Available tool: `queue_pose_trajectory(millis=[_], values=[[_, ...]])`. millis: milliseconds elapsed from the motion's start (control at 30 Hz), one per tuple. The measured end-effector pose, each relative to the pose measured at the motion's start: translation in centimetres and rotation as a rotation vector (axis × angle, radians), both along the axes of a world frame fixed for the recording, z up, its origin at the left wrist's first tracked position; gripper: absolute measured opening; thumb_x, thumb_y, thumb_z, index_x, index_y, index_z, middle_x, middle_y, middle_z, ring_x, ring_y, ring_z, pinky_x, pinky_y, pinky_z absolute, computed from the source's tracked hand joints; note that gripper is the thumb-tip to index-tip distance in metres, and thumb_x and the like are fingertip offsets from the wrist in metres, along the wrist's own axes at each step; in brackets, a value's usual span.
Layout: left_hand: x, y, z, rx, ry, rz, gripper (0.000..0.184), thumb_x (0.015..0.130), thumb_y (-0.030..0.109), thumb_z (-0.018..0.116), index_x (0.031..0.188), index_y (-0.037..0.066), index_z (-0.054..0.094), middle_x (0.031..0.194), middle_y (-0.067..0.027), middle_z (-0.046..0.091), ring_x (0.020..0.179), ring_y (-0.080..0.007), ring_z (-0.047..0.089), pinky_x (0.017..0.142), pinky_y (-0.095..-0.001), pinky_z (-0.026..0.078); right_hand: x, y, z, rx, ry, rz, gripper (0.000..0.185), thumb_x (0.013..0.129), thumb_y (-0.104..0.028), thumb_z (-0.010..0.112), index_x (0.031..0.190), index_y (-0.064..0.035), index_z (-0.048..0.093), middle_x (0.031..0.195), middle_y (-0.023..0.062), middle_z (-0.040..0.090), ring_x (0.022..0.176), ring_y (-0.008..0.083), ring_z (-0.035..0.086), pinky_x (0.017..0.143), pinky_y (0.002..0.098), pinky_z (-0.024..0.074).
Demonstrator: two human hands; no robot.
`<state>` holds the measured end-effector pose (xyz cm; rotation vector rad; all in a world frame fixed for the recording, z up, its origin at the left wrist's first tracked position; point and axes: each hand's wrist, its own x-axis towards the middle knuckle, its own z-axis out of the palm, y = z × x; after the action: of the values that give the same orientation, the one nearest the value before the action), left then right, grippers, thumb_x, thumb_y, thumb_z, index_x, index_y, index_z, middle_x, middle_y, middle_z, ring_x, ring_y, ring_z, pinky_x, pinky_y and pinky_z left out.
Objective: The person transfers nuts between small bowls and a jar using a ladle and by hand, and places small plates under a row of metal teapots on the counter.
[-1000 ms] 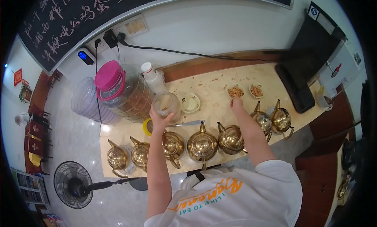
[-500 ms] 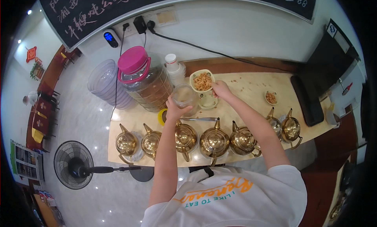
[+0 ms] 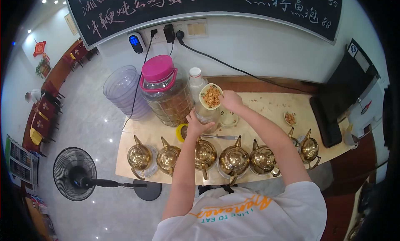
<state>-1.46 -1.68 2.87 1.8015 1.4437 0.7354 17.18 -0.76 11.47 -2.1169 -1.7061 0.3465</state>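
Observation:
My right hand (image 3: 231, 101) grips the rim of a small pale bowl (image 3: 203, 92) that holds brown nuts, perhaps peanuts (image 3: 211, 98). The bowl is tilted to the left over the mouth of a clear plastic jar (image 3: 207, 114), hiding most of the opening. My left hand (image 3: 197, 124) is wrapped round the near left side of that jar, which stands on the table. Just behind and right of the jar lies a patterned bowl (image 3: 229, 119). A yellow lid or ring (image 3: 181, 133) is beside my left hand, and a flat metal utensil (image 3: 223, 137) lies in front.
Several gold teapots (image 3: 234, 159) line the table's front edge. A big pink-lidded jar (image 3: 168, 103) and stacked clear tubs (image 3: 125, 89) stand left. Farther right are a second bowl of nuts (image 3: 290, 117) and a black monitor (image 3: 346, 80). A cable (image 3: 237, 66) crosses the wall.
My right hand has brought the bowl left over the jar and tilted it more. My left hand stays on the jar. The whole view has shifted a little.

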Motion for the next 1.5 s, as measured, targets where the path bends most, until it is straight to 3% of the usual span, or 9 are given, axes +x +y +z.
queue_pose_trajectory(millis=[400, 500, 700, 800, 1000, 1100, 1167, 1300, 1500], values=[[-0.2, 0.0, -0.8, 0.051, -0.004, 0.031, 0.111, 0.045, 0.050, 0.080, 0.131, 0.014, 0.019, 0.124, -0.0194, 0.028, 0.108, -0.0377, 0.045, 0.088, -0.0433, 0.041, -2.7, -1.6, 0.8, 0.159, -0.291, 0.210, 0.023, 0.079, -0.021, 0.046, 0.079, 0.0002, 0.055, 0.073, 0.0176, 0.061, 0.066, 0.0310, 0.061, 0.057, 0.0420, 0.0479], [-0.2, 0.0, -0.5, 0.032, 0.015, 0.014, 0.115, 0.045, 0.049, 0.081, 0.131, 0.009, 0.015, 0.123, -0.0220, 0.027, 0.112, -0.0376, 0.040, 0.093, -0.0419, 0.037, -2.8, -1.8, 0.5, 0.184, -0.461, 0.259, 0.017, 0.077, -0.017, 0.048, 0.075, -0.0012, 0.053, 0.067, 0.0148, 0.059, 0.058, 0.0264, 0.060, 0.051, 0.0372, 0.0476], [-0.1, -0.1, -0.7, 0.055, 0.000, 0.042, 0.110, 0.045, 0.048, 0.081, 0.131, 0.014, 0.020, 0.123, -0.0195, 0.028, 0.110, -0.0381, 0.043, 0.088, -0.0440, 0.040, -1.2, -2.8, -1.6, 0.618, -0.825, 0.530, 0.007, 0.070, -0.012, 0.053, 0.074, -0.0071, 0.049, 0.061, 0.0063, 0.054, 0.051, 0.0191, 0.057, 0.046, 0.0323, 0.0439], [0.0, -0.1, -0.7, 0.061, -0.007, 0.046, 0.111, 0.045, 0.047, 0.081, 0.131, 0.014, 0.020, 0.122, -0.0199, 0.029, 0.109, -0.0384, 0.043, 0.088, -0.0442, 0.040, -0.3, -3.4, -0.6, 0.676, -0.686, 0.582, 0.007, 0.072, -0.012, 0.052, 0.076, -0.0077, 0.049, 0.061, 0.0078, 0.054, 0.053, 0.0217, 0.057, 0.047, 0.0346, 0.0437], [0.0, -0.3, -0.5, 0.070, -0.020, 0.045, 0.112, 0.045, 0.044, 0.082, 0.132, 0.015, 0.018, 0.121, -0.0200, 0.029, 0.109, -0.0377, 0.044, 0.090, -0.0437, 0.040, 2.4, -4.0, -1.4, 0.286, -0.266, 0.005, 0.020, 0.083, -0.022, 0.047, 0.079, -0.0017, 0.049, 0.069, 0.0140, 0.059, 0.061, 0.0288, 0.060, 0.055, 0.0415, 0.0470], [0.1, 0.1, -1.0, 0.074, -0.041, 0.039, 0.112, 0.046, 0.044, 0.082, 0.133, 0.015, 0.017, 0.122, -0.0196, 0.028, 0.110, -0.0372, 0.043, 0.091, -0.0431, 0.040, 6.2, -3.1, -7.6, 0.317, -0.198, -0.150, 0.021, 0.086, -0.021, 0.046, 0.083, -0.0004, 0.051, 0.064, 0.0151, 0.058, 0.050, 0.0252, 0.058, 0.046, 0.0366, 0.0462], [0.1, 0.1, -0.7, 0.064, -0.038, 0.036, 0.112, 0.046, 0.043, 0.083, 0.133, 0.016, 0.017, 0.123, -0.0194, 0.027, 0.111, -0.0369, 0.042, 0.091, -0.0428, 0.039, 8.6, -2.3, -12.2, 0.094, 0.179, -0.214, 0.023, 0.086, -0.021, 0.044, 0.082, 0.0007, 0.052, 0.061, 0.0137, 0.058, 0.047, 0.0222, 0.057, 0.043, 0.0340, 0.0459], [0.2, 0.1, -1.0, 0.090, -0.034, 0.026, 0.113, 0.046, 0.043, 0.083, 0.133, 0.013, 0.016, 0.123, -0.0196, 0.026, 0.112, -0.0362, 0.040, 0.092, -0.0425, 0.039, 8.8, -3.8, -14.9, -0.205, 0.562, -0.260, 0.028, 0.086, -0.022, 0.041, 0.079, 0.0021, 0.053, 0.058, 0.0101, 0.057, 0.044, 0.0169, 0.055, 0.039, 0.0294, 0.0453], [0.3, 0.6, -1.9, 0.110, -0.065, 0.009, 0.113, 0.047, 0.039, 0.084, 0.131, 0.005, 0.017, 0.125, -0.0213, 0.024, 0.112, -0.0357, 0.039, 0.092, -0.0417, 0.038, 7.3, -3.8, -16.2, -0.413, 0.741, -0.206, 0.034, 0.088, -0.028, 0.040, 0.080, 0.0014, 0.055, 0.059, 0.0101, 0.058, 0.043, 0.0160, 0.054, 0.039, 0.0287, 0.0446]])
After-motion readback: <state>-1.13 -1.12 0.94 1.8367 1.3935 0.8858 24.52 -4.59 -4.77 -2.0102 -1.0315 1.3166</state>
